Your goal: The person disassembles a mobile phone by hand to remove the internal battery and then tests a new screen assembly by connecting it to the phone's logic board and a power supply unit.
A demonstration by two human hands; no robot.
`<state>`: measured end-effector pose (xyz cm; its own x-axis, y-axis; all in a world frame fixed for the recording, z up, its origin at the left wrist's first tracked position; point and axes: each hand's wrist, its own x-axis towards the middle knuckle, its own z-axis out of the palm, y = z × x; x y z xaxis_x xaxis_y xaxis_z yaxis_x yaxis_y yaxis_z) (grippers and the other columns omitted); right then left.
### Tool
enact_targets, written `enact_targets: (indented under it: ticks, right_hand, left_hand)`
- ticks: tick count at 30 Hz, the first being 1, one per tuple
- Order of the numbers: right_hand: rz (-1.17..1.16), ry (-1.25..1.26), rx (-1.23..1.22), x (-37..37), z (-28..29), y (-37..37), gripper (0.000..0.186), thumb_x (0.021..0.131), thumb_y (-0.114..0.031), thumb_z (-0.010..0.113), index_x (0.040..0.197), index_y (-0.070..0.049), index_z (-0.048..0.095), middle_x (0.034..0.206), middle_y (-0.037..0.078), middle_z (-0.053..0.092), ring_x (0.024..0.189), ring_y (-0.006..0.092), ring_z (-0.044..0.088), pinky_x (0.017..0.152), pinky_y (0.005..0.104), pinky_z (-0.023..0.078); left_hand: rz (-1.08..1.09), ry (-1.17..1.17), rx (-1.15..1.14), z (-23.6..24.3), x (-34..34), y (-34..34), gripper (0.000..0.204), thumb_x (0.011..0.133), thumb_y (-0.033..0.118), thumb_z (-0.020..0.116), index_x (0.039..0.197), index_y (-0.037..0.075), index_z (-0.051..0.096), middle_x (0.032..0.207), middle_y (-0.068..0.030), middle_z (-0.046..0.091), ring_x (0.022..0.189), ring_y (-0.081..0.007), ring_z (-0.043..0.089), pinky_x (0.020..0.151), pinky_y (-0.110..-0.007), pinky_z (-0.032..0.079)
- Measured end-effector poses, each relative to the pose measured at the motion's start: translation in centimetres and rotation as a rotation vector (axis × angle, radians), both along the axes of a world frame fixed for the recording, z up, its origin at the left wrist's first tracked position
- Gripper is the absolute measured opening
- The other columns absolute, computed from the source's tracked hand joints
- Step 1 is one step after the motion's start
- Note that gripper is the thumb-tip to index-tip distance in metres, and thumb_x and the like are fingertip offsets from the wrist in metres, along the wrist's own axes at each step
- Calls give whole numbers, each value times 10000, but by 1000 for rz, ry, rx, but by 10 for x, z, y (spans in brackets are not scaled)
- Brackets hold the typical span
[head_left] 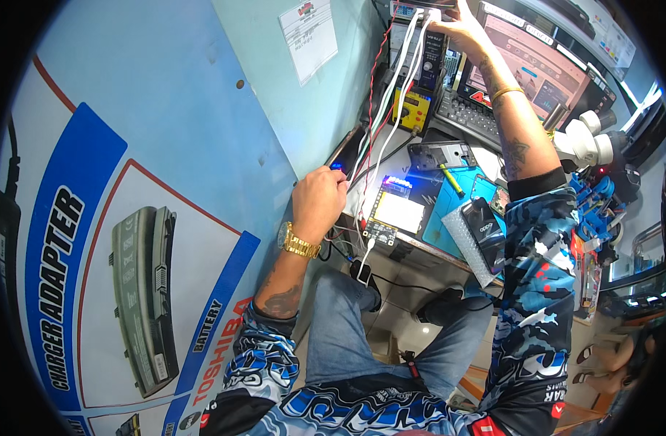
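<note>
My left hand (320, 198) is closed at the table's left edge, fingers curled against a dark flat device (347, 145) with a small blue light; what the fingertips hold is hidden. At the top of the view my right hand (460, 30) reaches up, its fingers closed around a white cable plug (434, 14) beside a second plug. White cables (394, 83) hang from there toward the table. Between my arms lies a small circuit board (380, 231) with a white cable in its near edge, next to a bright white panel (400, 211) and a lit blue LED strip (398, 183).
A yellow-faced meter (413, 109) stands under a dark power supply (429, 65). A laptop (533, 69) and microscope (587, 142) are at the right. A blue mat (440, 218) bears a phone (484, 224) on bubble wrap, a yellow-green tool (453, 182) and an open phone frame (442, 155).
</note>
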<state>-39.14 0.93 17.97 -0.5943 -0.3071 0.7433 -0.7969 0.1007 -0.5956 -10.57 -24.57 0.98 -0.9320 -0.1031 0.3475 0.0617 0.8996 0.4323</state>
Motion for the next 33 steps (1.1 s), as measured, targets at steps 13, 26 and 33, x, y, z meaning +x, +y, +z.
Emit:
enact_targets:
  ticks: [13, 26, 33]
  right_hand:
    - [-23, -79, 2, 9, 4, 1, 873, 729, -110, 870, 1431, -29, 357, 1325, 123, 573, 1238, 220, 529, 1076, 387, 428]
    - [-242, -176, -24, -22, -19, 18, 1152, 742, -177, 869, 1586, -18, 101, 1127, 158, 671, 1054, 216, 635, 953, 327, 488]
    - [-61, -281, -41, 0, 0, 9, 803, 743, -153, 845, 1405, -66, 399, 1072, 147, 675, 1032, 196, 644, 922, 323, 497]
  left_hand:
    - [13, -28, -89, -1, -7, 7, 139, 823, 163, 709, 882, 37, 716, 861, -166, 706, 827, -386, 686, 729, -495, 540]
    - [58, 135, 6, 31, -13, 20, 228, 917, 244, 650, 997, 45, 726, 946, -146, 721, 818, -370, 671, 741, -459, 515]
    - [-93, 732, 104, 140, -117, 70, 327, 917, 299, 656, 1081, 24, 723, 977, -159, 727, 817, -355, 682, 732, -445, 530]
